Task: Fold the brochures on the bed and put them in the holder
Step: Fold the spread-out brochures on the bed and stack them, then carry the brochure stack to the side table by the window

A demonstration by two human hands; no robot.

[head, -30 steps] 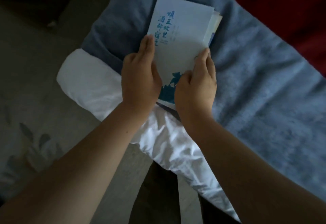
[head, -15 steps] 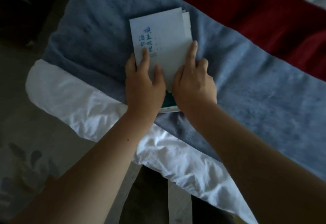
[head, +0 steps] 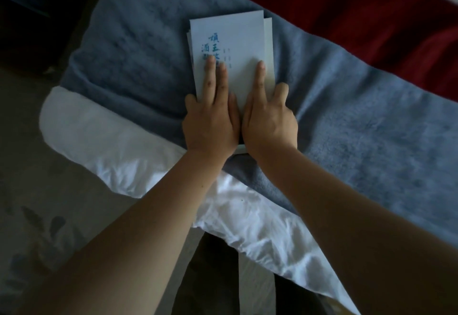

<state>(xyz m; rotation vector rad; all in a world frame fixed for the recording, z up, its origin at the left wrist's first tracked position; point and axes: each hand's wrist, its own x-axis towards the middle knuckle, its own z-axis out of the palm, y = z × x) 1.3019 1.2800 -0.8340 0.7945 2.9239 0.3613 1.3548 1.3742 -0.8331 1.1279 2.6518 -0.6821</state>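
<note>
Far left: patterned floor (head: 37,215), then a white sheet (head: 99,141) rounding off the bed corner. Next, on the blue blanket (head: 136,54), a folded brochure (head: 235,39), flat, with loose panel edges peeking out along its right side. Pinned on its near half by the left hand (head: 210,121), fingers straight and close together. Pinned alongside by the right hand (head: 269,121), touching the left, forefinger straight on the paper, other fingers slightly spread over the edge onto the blanket.

Probably light, thin and springy: likely to reopen once released, and easy to crease. Best pinched across one long edge, all layers together. Soft bedding beneath, so edges easy to lift. Open blanket to the right, red cover (head: 371,29) beyond. No holder in view.
</note>
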